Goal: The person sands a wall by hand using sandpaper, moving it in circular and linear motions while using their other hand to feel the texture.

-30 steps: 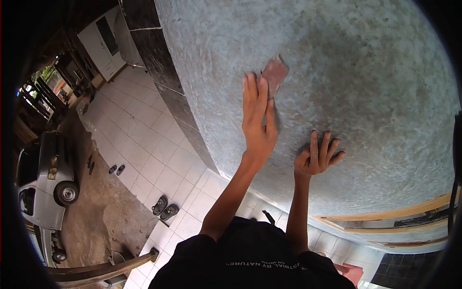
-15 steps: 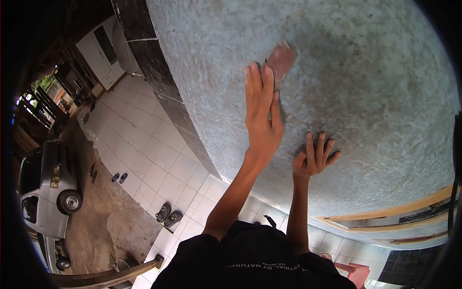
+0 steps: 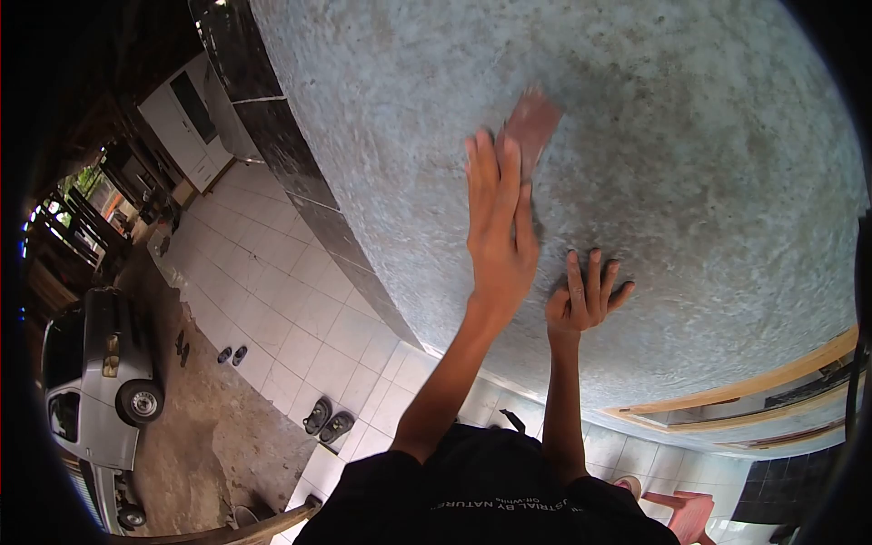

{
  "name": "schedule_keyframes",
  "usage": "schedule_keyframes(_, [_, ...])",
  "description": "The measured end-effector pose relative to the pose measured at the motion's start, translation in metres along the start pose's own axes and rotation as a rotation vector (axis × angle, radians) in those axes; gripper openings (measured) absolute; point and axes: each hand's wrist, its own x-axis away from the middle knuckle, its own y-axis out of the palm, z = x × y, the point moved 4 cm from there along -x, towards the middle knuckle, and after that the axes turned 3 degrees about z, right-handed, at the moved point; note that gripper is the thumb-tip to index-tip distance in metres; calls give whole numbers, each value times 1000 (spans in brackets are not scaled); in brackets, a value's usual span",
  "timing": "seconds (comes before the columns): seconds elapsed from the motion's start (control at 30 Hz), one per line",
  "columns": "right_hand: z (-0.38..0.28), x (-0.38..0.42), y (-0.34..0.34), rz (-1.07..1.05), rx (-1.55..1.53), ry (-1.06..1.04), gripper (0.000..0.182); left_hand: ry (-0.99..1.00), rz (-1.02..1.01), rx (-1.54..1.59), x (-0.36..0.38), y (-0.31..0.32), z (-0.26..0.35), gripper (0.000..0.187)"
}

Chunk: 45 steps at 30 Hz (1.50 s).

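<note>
flat under our left hand fingers, sandpaper presses the wall; thin, floppy, likely slips—pin its middle. right hand spread open, empty.

House exterior under finishing, seen from high up against rough grey plastered wall. Evidence: white square-tiled porch floor below, pairs of dark sandals left on it, white panelled door, silver car parked on bare dirt yard, unpainted wooden frame.
</note>
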Motion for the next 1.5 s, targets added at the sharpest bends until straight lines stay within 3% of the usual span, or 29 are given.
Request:
schedule_keyframes(0.13, [0, 0, 1, 7, 1, -5, 43, -81, -9, 11, 12, 1, 0, 46])
schedule_keyframes(0.3, [-2, 0, 0, 15, -5, 20, 41, 73, 110, 25, -31, 7, 15, 44])
schedule_keyframes(0.53, [1, 3, 2, 49, -3, 27, 40, -31, 99, -7, 13, 1, -7, 43])
schedule_keyframes(0.7, [-1, 2, 0, 37, -6, 2, 40, 164, 156, -74, -34, 7, 8, 42])
schedule_keyframes(0.83, [0, 3, 1, 51, -1, 31, 39, 149, 147, -125, -3, 7, 3, 42])
schedule_keyframes(0.9, [0, 3, 0, 54, 5, 32, 40, 53, 138, -123, 18, 5, -3, 42])
schedule_keyframes(1.1, [0, 3, 1, 50, -13, 37, 40, 126, 151, -136, -29, 7, 10, 43])
schedule_keyframes(1.3, [2, -2, 1, 17, 21, 17, 38, 75, 109, -95, 29, 2, -9, 42])
schedule_keyframes(1.5, [11, -58, -3, -48, 106, 5, 41, 123, 105, -161, -21, 0, 2, 43])
